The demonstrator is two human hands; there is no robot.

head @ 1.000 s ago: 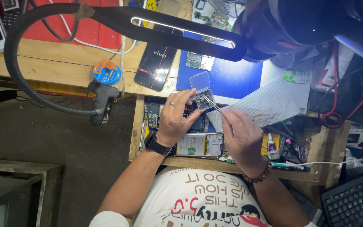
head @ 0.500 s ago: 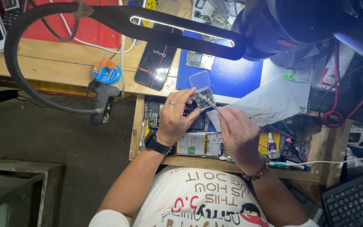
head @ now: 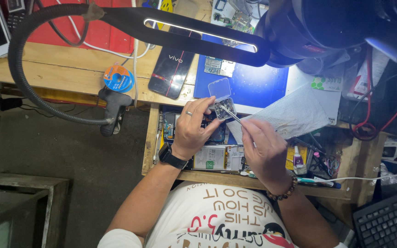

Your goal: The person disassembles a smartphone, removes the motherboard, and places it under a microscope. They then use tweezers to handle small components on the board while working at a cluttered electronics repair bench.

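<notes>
Wooden workbench (head: 70, 73), cluttered; grey floor (head: 60, 151)

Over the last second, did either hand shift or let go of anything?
Hardly anything changed. The left hand still holds the small clear box with its lid open, and the right hand keeps the tweezers with their tips in the box. Nothing was let go or newly taken. The black phone, the blue mat and the lamp arm stayed put.

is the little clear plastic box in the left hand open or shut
Open. The small clear box, held in the left hand, has its lid flipped up, and tweezers in the right hand reach into it.
</notes>
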